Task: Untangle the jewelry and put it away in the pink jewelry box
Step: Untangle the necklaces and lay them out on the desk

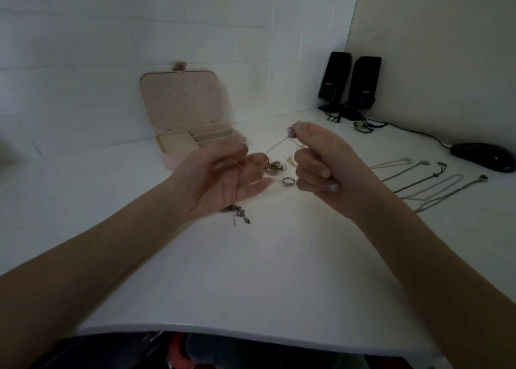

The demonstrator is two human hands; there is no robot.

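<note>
Two hands are working above the white table (251, 257), and a thin chain (275, 145) is stretching between them. The right hand (321, 159) is pinching the upper end of this chain between thumb and forefinger, while its other fingers are curling into the palm. The left hand (223, 179) is turning its palm to the camera and is holding the lower part of the chain with its fingertips, although motion blur is hiding the exact grip. Under the left wrist, a dark chain (237, 213) is lying on the table. Between the hands, a small heap of rings and tangled pieces (275, 167) is resting on the surface, and one silver ring (288, 181) is lying just beside it, nearer to the camera. The pink jewelry box (181, 134) is standing behind the left hand, against the wall, with its lid raised and its compartments showing. On the right side, several necklaces (430, 181) are lying stretched out side by side. Farther back, two black speakers (349, 84) are standing in the corner, and a dark mouse (483, 156) is sitting near the edge of the view.
</note>
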